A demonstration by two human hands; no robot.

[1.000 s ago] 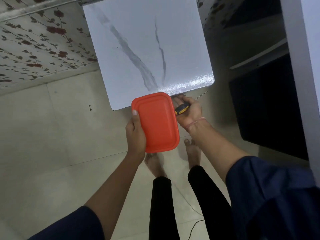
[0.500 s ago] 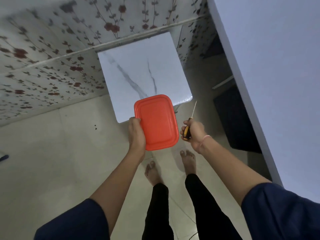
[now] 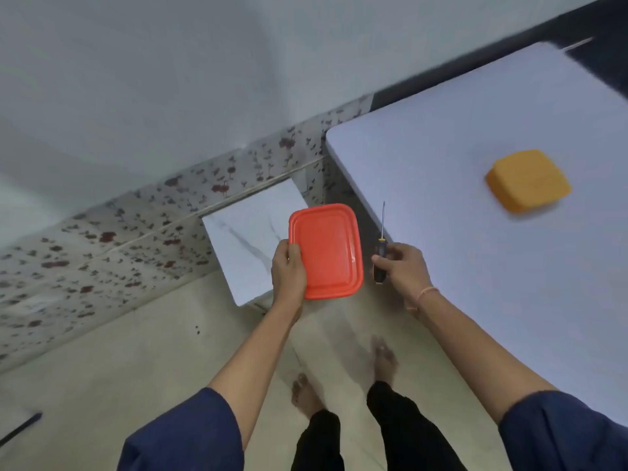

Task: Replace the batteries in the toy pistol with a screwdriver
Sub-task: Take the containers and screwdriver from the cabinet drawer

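While our right hand (image 3: 402,266) is closed around the screwdriver (image 3: 380,246) — shaft upright, pointing away — our left hand (image 3: 289,273) grips the red lid (image 3: 324,249). We see no toy pistol; the white table (image 3: 475,266) lies rightward, nearest the right hand.

Your screwdriver (image 3: 380,253): black-and-yellow handle, thin bare shaft pointing up, upright, beside the white table's edge.
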